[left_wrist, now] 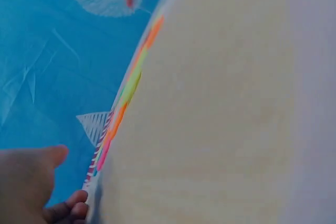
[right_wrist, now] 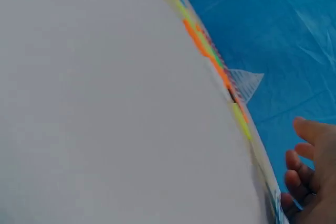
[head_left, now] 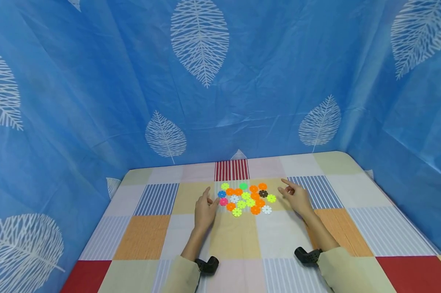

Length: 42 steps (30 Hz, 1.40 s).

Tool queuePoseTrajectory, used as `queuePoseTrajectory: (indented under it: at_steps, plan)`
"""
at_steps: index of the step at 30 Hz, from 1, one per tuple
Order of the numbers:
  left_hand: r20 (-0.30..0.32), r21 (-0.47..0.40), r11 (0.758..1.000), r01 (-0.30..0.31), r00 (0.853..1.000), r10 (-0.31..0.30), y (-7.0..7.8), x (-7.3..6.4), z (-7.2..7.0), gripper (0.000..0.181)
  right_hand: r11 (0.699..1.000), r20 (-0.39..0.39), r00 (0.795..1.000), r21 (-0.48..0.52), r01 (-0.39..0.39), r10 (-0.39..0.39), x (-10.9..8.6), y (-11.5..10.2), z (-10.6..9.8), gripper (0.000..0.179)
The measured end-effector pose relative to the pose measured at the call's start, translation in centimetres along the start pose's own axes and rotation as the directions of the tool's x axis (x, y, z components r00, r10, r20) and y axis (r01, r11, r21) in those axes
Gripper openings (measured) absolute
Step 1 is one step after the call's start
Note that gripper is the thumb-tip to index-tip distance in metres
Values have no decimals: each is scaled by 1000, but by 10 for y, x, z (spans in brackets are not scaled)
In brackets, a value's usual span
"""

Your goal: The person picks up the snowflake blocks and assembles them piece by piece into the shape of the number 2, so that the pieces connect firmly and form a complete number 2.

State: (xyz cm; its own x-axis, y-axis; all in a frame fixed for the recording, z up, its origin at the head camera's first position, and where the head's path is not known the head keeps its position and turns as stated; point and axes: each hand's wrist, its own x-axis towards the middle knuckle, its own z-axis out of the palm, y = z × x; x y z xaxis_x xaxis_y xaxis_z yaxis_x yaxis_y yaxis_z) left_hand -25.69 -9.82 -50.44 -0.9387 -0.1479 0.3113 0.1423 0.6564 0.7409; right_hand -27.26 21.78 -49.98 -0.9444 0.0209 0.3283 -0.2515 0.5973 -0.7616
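Between the two hands, a loose cluster of small notched plastic discs lies flat on the cloth. Most are orange [head_left: 255, 210] or yellow-green [head_left: 250, 202]. At the cluster's left edge are a blue disc [head_left: 222, 194] and a pink disc [head_left: 223, 202], with my left hand [head_left: 205, 209] just beside them. It holds nothing, its fingers loosely bent. To the right of the cluster my right hand [head_left: 297, 198] is also without an object, index finger stretched out. Nearest it are a yellow-green disc [head_left: 271, 198] and a black disc [head_left: 263, 193]. A white disc [head_left: 266, 209] lies at the near right.
A patchwork-patterned cloth [head_left: 235, 240] covers the table. Blue curtains [head_left: 249, 101] with white leaf prints hang behind it and along both sides. Each wrist wears a black device, one on the left [head_left: 208, 265] and one on the right [head_left: 306, 256].
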Motion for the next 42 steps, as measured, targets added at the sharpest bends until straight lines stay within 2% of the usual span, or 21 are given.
queuePoseTrajectory:
  at_steps: [3, 6, 10, 13, 17, 21, 25, 30, 33, 36, 39, 42]
  plan:
    - [-29, 5, 999, -41, 999, 41, -4, -5, 5, 47, 999, 12, 1000, 39, -10, 10, -7, 7, 8, 46]
    - [-53, 40, 995, -93, 994, 95, -8, -8, 9, 41, 999, 15, 1000, 28, 27, -27, -11, 11, 12, 46]
    - [-49, 100, 987, -124, 990, 130, -10, -10, 11, 37, 995, 30, 996, -60, 80, -79, -12, 12, 15, 49]
    - [-35, 147, 978, -146, 988, 152, -10, -10, 12, 36, 984, 43, 995, -151, 94, -89, -12, 12, 17, 51]
    - [-25, 197, 963, -184, 981, 193, -9, -11, 12, 32, 967, 52, 992, -223, 121, -113, -13, 12, 18, 46]
    - [-23, 234, 953, -194, 978, 205, -9, -12, 12, 29, 962, 51, 990, -231, 143, -135, -14, 12, 20, 36]
    - [-14, 240, 954, -179, 982, 187, -9, -13, 12, 26, 963, 43, 989, -225, 146, -140, -15, 12, 21, 30]
    - [-9, 178, 973, -150, 988, 154, -8, -13, 11, 23, 968, 35, 990, -211, 138, -134, -16, 11, 21, 29]
    - [0, 111, 985, -135, 991, 135, -9, -13, 8, 21, 977, 30, 992, -169, 127, -124, -17, 11, 21, 29]
    - [20, 2, 992, -127, 992, 127, -10, -11, 6, 20, 990, 29, 994, -89, 109, -107, -18, 11, 19, 28]
    - [41, -119, 986, -120, 991, 126, -12, -9, 4, 19, 994, 26, 994, 1, 107, -107, -19, 11, 19, 25]
    - [78, -210, 974, -83, 992, 101, -12, -8, 1, 21, 990, 11, 995, 100, 96, -98, -21, 9, 20, 22]
